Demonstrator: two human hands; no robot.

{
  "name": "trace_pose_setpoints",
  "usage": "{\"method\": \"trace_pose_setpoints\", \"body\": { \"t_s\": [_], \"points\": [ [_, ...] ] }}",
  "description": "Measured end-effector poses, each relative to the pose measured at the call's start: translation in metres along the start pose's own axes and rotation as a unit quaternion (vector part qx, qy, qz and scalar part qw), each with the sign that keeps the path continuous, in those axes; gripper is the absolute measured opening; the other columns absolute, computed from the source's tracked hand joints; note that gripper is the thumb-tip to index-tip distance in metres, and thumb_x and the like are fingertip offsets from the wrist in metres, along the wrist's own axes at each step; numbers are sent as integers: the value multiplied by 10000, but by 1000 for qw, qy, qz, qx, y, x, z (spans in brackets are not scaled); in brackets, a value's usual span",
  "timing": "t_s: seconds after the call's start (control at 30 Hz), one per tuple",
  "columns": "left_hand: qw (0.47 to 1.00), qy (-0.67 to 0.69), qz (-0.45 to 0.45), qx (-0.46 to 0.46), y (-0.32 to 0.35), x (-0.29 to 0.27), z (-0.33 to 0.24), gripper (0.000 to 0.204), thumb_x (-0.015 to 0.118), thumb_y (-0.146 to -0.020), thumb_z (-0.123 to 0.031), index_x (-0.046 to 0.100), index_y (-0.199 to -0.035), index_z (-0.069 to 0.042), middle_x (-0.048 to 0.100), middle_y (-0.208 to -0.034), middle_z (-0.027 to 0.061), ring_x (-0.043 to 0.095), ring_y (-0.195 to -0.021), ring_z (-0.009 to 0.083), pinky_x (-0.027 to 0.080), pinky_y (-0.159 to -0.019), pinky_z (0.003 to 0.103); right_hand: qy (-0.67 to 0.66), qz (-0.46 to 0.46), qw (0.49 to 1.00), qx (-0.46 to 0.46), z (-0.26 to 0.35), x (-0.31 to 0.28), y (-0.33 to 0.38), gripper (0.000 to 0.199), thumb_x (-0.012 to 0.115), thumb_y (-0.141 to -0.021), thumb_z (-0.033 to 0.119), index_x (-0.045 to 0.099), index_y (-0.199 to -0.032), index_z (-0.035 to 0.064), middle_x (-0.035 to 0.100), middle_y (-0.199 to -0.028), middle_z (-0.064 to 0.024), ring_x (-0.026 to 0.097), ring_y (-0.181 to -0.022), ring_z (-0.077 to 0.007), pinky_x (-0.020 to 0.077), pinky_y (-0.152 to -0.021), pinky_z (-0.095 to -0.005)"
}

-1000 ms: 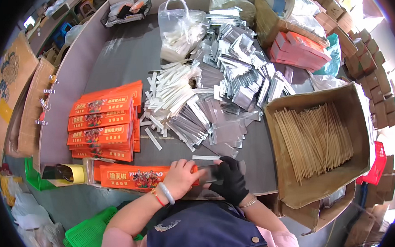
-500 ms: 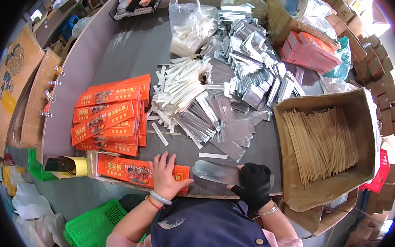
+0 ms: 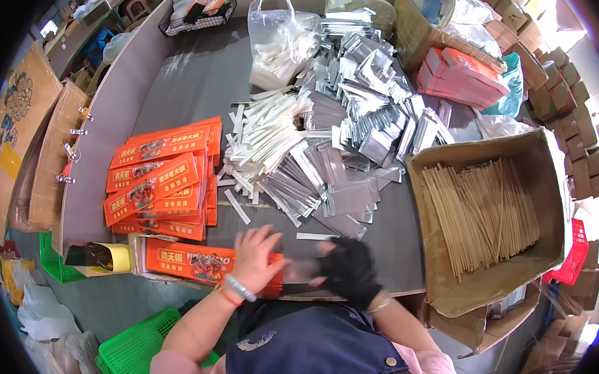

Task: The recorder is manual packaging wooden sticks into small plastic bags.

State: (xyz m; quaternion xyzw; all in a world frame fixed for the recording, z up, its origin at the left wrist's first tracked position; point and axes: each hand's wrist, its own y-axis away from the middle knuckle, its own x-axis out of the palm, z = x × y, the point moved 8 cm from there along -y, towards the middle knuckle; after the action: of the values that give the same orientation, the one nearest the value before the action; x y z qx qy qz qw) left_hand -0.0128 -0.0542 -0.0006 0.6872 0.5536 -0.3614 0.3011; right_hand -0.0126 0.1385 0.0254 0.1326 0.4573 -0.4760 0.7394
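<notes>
My left hand [image 3: 253, 262] lies over the right part of a red printed packet [image 3: 187, 260] on a stack at the table's front edge, its fingers stretched out. My right hand [image 3: 349, 269], in a black fingerless glove, is just to the right of it and smeared by motion. A clear plastic sleeve [image 3: 300, 269] shows as a blurred grey patch between the two hands, its right end at my right fingers. Behind my left hand is a pile of red packets [image 3: 159, 185]. White paper strips [image 3: 265, 137] and clear sleeves [image 3: 351, 194] are heaped beyond.
An open cardboard box [image 3: 450, 301] of thin wooden sticks stands at right. Farther back are a clear bag [image 3: 273, 31], silvery sleeves [image 3: 368, 80] and pinkish-red bundles [image 3: 461, 81]. A yellow-banded container [image 3: 120, 255] sits left of the packet stack; a green basket [image 3: 134, 348] is below.
My right hand has moved left, bringing the clear sleeve to the right end of the red packet. My left hand has shifted slightly, its fingers closer together.
</notes>
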Motion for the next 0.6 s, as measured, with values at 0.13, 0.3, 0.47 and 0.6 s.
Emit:
{"method": "trace_pose_setpoints", "body": {
  "t_s": [0.13,0.3,0.47,0.6],
  "points": [
    [993,-62,-45,85,-51,22,-35,122,751,-733,-171,698,-839,-141,573,-925,34,530,-922,253,421,-787,406,217,-182,912,297,-138,-104,84,451,752,-773,258,603,-1100,-15,614,-1083,-214,562,-1056,-399,426,-941,-467],
    [988,-96,38,114,-69,52,-33,93,725,-739,-145,647,-780,-116,550,-889,57,537,-915,267,415,-765,404,305,-119,834,444,-204,-147,156,421,692,-810,220,574,-1150,1,593,-1099,-191,545,-1037,-378,456,-884,-485],
    [986,-37,-24,159,-89,40,-66,42,619,-803,-99,609,-840,-84,557,-907,86,544,-903,292,435,-766,410,379,-73,800,460,-190,-142,135,227,642,-839,172,564,-1012,48,574,-998,-158,552,-1006,-348,469,-839,-475],
    [975,-77,12,207,-88,54,-79,89,656,-793,-147,616,-851,-94,569,-893,67,555,-881,281,440,-775,405,359,-41,805,471,-196,-135,141,192,642,-843,153,540,-973,56,566,-969,-150,561,-976,-324,477,-814,-439]
  ]
}}
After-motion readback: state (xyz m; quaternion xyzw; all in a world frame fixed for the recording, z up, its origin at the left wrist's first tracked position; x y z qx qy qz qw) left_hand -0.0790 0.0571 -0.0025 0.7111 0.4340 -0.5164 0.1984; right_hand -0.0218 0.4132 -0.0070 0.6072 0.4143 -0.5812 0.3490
